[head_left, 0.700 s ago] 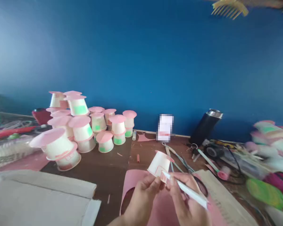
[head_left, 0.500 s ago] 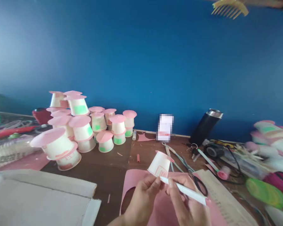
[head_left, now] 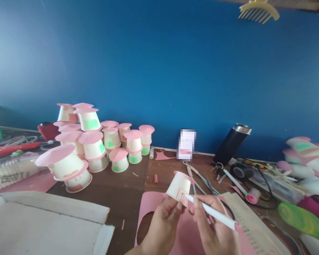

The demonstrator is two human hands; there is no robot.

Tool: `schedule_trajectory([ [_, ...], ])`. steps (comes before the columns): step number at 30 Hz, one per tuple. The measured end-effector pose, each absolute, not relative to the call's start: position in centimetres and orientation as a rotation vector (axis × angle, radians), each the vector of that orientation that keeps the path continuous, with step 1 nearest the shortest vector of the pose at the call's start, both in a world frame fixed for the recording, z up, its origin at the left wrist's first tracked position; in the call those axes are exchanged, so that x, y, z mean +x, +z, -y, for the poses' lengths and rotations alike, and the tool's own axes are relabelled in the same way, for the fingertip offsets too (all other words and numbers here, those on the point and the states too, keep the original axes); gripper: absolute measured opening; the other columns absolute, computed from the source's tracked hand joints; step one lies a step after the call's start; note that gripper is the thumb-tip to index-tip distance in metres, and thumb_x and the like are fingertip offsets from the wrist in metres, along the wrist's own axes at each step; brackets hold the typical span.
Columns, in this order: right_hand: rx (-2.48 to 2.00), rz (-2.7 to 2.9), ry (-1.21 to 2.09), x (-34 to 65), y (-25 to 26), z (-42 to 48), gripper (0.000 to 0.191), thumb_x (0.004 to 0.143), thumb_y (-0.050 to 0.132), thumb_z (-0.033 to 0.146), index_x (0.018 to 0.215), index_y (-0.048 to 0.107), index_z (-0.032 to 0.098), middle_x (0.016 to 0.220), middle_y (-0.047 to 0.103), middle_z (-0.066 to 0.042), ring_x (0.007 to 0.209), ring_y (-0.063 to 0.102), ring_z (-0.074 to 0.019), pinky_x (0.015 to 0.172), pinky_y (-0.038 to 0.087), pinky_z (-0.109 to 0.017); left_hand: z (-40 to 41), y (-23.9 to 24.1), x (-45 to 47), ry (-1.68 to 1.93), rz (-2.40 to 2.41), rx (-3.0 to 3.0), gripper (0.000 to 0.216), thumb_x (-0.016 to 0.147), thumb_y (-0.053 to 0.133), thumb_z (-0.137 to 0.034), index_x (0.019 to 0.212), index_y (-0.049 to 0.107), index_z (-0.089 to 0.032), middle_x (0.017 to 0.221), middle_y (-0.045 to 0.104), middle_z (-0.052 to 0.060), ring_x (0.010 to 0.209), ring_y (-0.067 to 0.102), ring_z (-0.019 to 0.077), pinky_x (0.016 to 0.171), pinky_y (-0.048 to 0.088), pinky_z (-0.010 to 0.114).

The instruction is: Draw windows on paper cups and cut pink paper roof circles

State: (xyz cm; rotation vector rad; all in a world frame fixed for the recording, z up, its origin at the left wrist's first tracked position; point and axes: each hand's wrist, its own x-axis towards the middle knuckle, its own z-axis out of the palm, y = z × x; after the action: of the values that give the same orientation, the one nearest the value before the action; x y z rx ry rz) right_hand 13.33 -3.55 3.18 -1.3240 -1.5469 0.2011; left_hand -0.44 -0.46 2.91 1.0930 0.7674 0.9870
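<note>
A white paper cup [head_left: 177, 185] with a pink paper piece on its base is tilted in my left hand [head_left: 162, 221], the fingers closed on its rim. Red-pink outlines are drawn on its side. In my right hand [head_left: 212, 223] is a white marker pen [head_left: 216, 212] with a pink end. Its tip meets the cup at the drawn outline. Beneath both hands lies a pink paper sheet [head_left: 149, 200] with a rounded cut-out. A pair of scissors [head_left: 211, 186] lies just beyond, partly hidden by the right hand.
Several pink-topped cups [head_left: 93, 145] are stacked at left, behind a white cardboard piece [head_left: 50, 223]. A black bottle [head_left: 230, 145] leans on the blue wall [head_left: 159, 71]. A green-and-white marker [head_left: 235, 182], a pink cap [head_left: 252, 196] and more cups [head_left: 305, 147] lie at right.
The marker has shifted slightly up and left, its tip now higher on the cup's side. More red-pink lines show inside the outline. The cup has turned slightly in my left hand.
</note>
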Motion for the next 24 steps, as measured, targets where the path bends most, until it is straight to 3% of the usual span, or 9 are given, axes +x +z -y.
schedule_trajectory([
  [5,-1.333,1.597,0.213,13.36,3.36,3.57,0.016,0.094,0.053,0.033,0.093,0.064,0.021,0.071,0.067,-0.003,0.067,0.069,-0.0181,0.063,0.057,-0.025,0.53,2.93,-0.48,0.967,-0.811,1.097,0.039,0.083,0.058,-0.054,0.074,0.061,-0.016,0.073,0.049,0.000,0.076,0.042,0.0171,0.074,0.037,0.027],
  [24,-1.334,1.541,0.159,13.75,2.58,3.20,0.012,0.094,0.053,0.031,0.097,0.060,0.022,0.083,0.072,-0.006,0.073,0.072,-0.0191,0.064,0.059,-0.026,0.57,3.10,-0.38,0.971,-0.779,1.065,0.041,0.082,0.060,-0.055,0.081,0.067,-0.015,0.077,0.056,0.002,0.084,0.047,0.0198,0.081,0.037,0.029],
])
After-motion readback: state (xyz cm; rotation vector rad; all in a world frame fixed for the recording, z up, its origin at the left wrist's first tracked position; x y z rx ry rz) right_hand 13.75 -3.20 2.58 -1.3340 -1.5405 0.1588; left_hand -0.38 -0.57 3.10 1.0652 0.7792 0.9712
